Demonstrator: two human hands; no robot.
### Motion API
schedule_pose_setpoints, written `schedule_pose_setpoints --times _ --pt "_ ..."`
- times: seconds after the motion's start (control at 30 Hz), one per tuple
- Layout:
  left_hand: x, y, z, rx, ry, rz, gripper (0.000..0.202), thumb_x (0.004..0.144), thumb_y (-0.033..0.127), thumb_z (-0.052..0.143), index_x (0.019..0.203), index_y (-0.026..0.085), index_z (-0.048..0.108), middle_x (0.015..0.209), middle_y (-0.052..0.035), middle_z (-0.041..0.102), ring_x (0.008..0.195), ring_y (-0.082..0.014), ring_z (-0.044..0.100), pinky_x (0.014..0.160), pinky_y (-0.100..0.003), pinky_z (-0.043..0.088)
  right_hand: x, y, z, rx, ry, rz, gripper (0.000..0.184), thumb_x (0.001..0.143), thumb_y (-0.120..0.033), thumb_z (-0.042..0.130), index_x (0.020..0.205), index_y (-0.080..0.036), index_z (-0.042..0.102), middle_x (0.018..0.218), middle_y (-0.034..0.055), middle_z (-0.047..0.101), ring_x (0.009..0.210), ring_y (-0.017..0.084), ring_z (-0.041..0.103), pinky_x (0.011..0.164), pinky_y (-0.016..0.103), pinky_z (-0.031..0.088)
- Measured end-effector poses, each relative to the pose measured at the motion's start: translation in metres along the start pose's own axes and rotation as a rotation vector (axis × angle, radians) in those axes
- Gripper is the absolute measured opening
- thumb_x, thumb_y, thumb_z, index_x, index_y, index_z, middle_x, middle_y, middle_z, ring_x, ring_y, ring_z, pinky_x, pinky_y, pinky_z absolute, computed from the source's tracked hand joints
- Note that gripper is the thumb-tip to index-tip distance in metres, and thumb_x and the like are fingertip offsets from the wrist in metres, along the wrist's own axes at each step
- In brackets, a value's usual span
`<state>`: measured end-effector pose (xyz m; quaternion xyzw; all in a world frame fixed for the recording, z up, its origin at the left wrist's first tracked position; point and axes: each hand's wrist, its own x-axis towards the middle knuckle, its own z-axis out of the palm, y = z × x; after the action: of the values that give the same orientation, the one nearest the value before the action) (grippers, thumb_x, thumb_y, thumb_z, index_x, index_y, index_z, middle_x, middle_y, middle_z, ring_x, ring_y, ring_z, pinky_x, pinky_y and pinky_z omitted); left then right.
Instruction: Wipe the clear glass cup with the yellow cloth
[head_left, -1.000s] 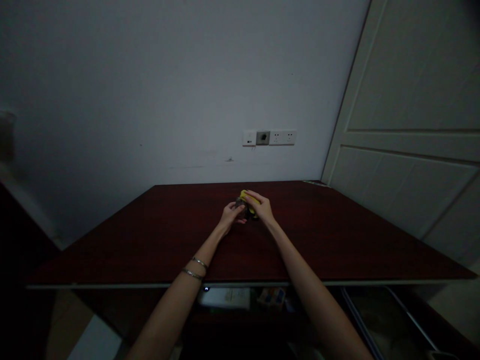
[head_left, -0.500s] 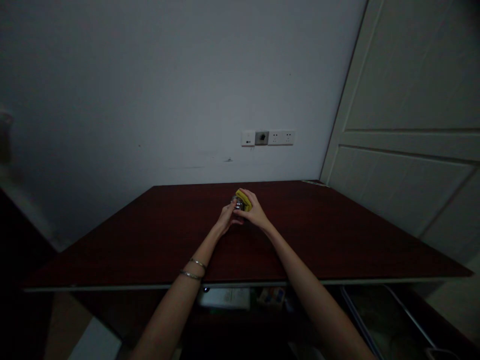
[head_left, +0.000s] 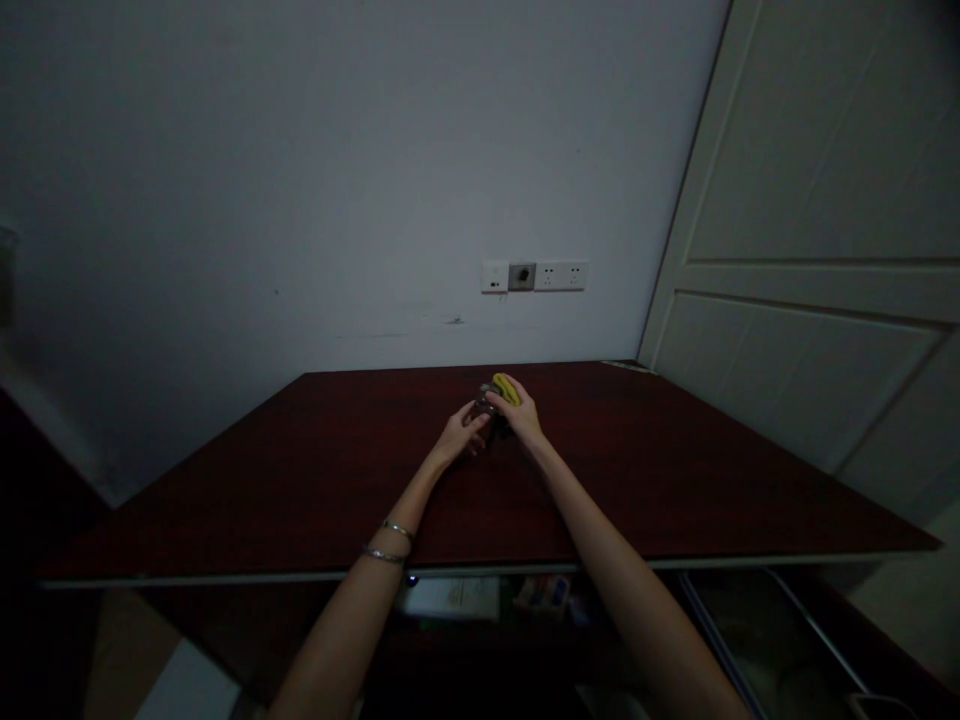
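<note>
Above the dark red tabletop (head_left: pixel 360 470), a small shiny, glass-like object (head_left: pixel 485 398) is between my two hands; its exact kind is too small and dim to tell. My left hand (head_left: pixel 457 437) grips it from the lower left with thumb and fingers. From the right, my right hand (head_left: pixel 523 414) holds a folded yellow cloth (head_left: pixel 508 388), with the thumb reaching across against the shiny object. The fingers partly hide both things. Two silver bangles (head_left: pixel 385 541) circle my left wrist.
Behind the table is a pale wall with a row of sockets (head_left: pixel 534 276). A white panelled door (head_left: pixel 795 290) stands at the right. Under the table edge a shelf holds a white box (head_left: pixel 450 598) and small packets (head_left: pixel 541 594). A metal-framed item (head_left: pixel 787 640) is at lower right.
The shiny object has turned and shifted slightly right between my hands. My right hand has moved a little right with the yellow cloth, which now sits farther off to the object's upper right.
</note>
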<state>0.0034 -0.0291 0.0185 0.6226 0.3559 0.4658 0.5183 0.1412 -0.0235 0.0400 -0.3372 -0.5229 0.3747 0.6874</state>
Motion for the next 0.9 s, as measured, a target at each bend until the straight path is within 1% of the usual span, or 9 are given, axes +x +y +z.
schedule_pose_setpoints --times 0.1,0.17,0.23,0.3,0.4,0.5,0.6,0.73,0.9 --pt "-0.001 0.002 0.003 -0.048 0.05 0.038 0.08 0.059 0.035 0.071 0.129 0.019 0.034 0.104 -0.0113 0.059 0.057 -0.0112 0.06 0.039 -0.016 0.042 0.001 0.001 -0.001 -0.02 -0.007 0.063 0.062 0.055 -0.038 0.071 0.109 -0.014 0.054 0.116 0.0134 0.057 0.106 0.024 0.055 0.094 0.037 0.042" --pt "0.0 0.002 0.003 -0.07 0.042 0.072 0.082 0.056 0.033 0.074 0.127 0.018 0.036 0.107 -0.0119 0.058 0.065 -0.0128 0.06 0.042 -0.016 0.044 0.001 0.004 0.0 -0.029 -0.041 0.072 0.059 0.055 -0.038 0.071 0.107 -0.016 0.055 0.113 0.012 0.059 0.104 0.023 0.056 0.093 0.037 0.043" --pt "0.001 0.0 0.003 -0.052 0.017 0.098 0.078 0.054 0.031 0.075 0.123 0.017 0.041 0.103 -0.0103 0.06 0.068 -0.0131 0.06 0.044 -0.015 0.045 0.0 0.006 0.001 -0.028 -0.079 0.063 0.058 0.055 -0.037 0.071 0.106 -0.016 0.055 0.112 0.0112 0.06 0.103 0.022 0.057 0.093 0.037 0.043" --pt "0.002 -0.002 0.003 -0.016 0.007 0.099 0.072 0.054 0.03 0.075 0.117 0.015 0.045 0.095 -0.0084 0.062 0.063 -0.0119 0.059 0.043 -0.016 0.045 -0.002 0.009 0.003 -0.029 -0.105 0.048 0.057 0.055 -0.037 0.071 0.106 -0.017 0.055 0.112 0.011 0.06 0.103 0.022 0.057 0.093 0.036 0.043" --pt "0.004 -0.004 0.004 0.014 0.029 0.098 0.063 0.054 0.029 0.075 0.109 0.013 0.05 0.085 -0.0062 0.062 0.056 -0.0097 0.056 0.042 -0.017 0.046 -0.003 0.011 0.004 -0.046 -0.12 0.029 0.058 0.056 -0.037 0.071 0.107 -0.016 0.054 0.113 0.0115 0.059 0.104 0.021 0.056 0.093 0.036 0.043" --pt "0.003 -0.004 0.004 0.012 0.053 0.096 0.06 0.052 0.03 0.076 0.104 0.012 0.051 0.077 -0.0031 0.062 0.051 -0.0088 0.055 0.041 -0.018 0.046 -0.002 0.013 0.003 -0.073 -0.129 0.015 0.057 0.057 -0.038 0.07 0.107 -0.017 0.054 0.113 0.0114 0.059 0.103 0.021 0.056 0.093 0.035 0.042" --pt "0.001 -0.003 0.005 0.032 0.046 0.07 0.062 0.053 0.032 0.075 0.105 0.012 0.048 0.068 -0.0003 0.06 0.044 -0.0087 0.053 0.036 -0.018 0.043 -0.002 0.014 -0.001 -0.138 -0.154 0.014 0.056 0.058 -0.04 0.069 0.107 -0.018 0.055 0.11 0.0097 0.061 0.101 0.02 0.057 0.092 0.036 0.043" --pt "-0.002 -0.001 0.006 0.073 0.032 0.058 0.062 0.056 0.035 0.073 0.107 0.012 0.046 0.067 -0.0015 0.06 0.045 -0.0109 0.055 0.035 -0.019 0.043 -0.002 0.013 -0.007 -0.229 -0.187 0.001 0.054 0.059 -0.042 0.069 0.107 -0.021 0.056 0.106 0.0068 0.063 0.097 0.02 0.059 0.089 0.036 0.044" --pt "0.0 -0.003 0.004 0.104 0.045 0.079 0.063 0.056 0.037 0.073 0.108 0.012 0.046 0.071 -0.0039 0.061 0.048 -0.0121 0.056 0.037 -0.021 0.045 -0.006 0.004 -0.009 -0.329 -0.197 -0.032 0.041 0.073 -0.048 0.054 0.108 -0.027 0.057 0.108 0.0022 0.062 0.102 0.018 0.056 0.095 0.037 0.038"
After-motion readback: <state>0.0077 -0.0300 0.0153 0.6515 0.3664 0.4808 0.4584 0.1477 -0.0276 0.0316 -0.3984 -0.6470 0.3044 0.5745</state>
